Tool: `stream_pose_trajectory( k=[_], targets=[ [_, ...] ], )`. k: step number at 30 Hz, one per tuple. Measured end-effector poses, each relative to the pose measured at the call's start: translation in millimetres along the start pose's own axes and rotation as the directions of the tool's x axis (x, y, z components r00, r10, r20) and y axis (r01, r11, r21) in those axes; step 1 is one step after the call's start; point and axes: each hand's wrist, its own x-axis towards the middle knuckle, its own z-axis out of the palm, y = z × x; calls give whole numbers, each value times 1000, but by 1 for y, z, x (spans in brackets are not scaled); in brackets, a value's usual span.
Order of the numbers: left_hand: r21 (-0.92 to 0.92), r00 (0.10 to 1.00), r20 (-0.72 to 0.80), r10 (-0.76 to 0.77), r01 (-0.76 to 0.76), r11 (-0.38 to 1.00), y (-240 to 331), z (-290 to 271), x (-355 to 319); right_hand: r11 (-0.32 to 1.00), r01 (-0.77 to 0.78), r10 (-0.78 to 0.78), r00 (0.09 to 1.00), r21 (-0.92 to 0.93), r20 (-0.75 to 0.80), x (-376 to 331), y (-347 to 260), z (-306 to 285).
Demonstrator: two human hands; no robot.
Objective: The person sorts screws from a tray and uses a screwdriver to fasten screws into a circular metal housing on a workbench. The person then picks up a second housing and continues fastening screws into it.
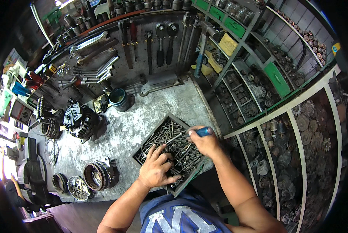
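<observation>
While the left hand [155, 169] lies on the loose bolts [169, 133] with fingers half curled, thumb spread and no bolt visibly gripped, the right hand [206, 144] closes its fingers around a blue-handled tool [204, 131] that looks light and stiff, best held by its thick handle. At the near right corner of the bench [158, 105] sits the tray [148, 138], probably heavy with hard, perhaps oily-slick bolts that would shift if it tilts, so opposite walls suit a firm two-handed hold.
</observation>
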Motion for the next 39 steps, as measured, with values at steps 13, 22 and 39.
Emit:
stream_pose_trajectory(
  k=[13, 22, 39],
  targets=[
    [-38, 998, 26, -65, 66, 997, 0, -5, 2, 952, 300, -306, 947, 68, 97, -109, -10, -13],
    [-4, 995, 93, -40, 40, 999, 0, -5, 7, 911, 386, -395, 918, 146, 40, -61, -47, -50],
    [-26, 999, 40, -22, 23, 999, -4, 2, -2, 959, 229, -235, 972, -166, -13, 8, -29, -19]
  ],
)
